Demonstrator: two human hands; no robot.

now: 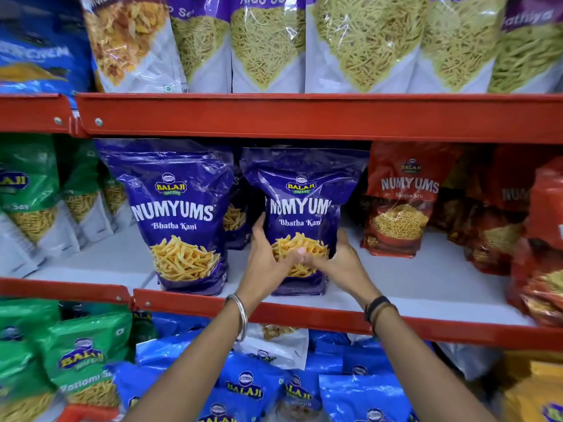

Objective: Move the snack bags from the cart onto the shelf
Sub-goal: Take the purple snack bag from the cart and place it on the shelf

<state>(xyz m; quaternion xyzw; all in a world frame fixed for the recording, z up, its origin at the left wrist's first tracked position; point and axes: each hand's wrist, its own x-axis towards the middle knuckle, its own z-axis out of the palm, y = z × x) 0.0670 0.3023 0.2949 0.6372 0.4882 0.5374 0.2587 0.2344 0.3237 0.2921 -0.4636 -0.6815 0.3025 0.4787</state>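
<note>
Head view: left hand [264,254] and right hand [338,257] clasped around upright purple plastic snack bag [304,190] near red-edged white shelf [396,284] front edge.

Hidden or unclear, as I see it:
- Purple bag [301,208]: my hands cover its lower front; left hand [265,257], right hand [338,260].
- Bags behind it: mostly masked, print unreadable.
- Top-row bags [268,41]: cut off by the upper edge.
- Red bags [545,239]: blurred, cropped at right.
- Blue bags [359,394]: clipped below, labels partly lost.
</note>
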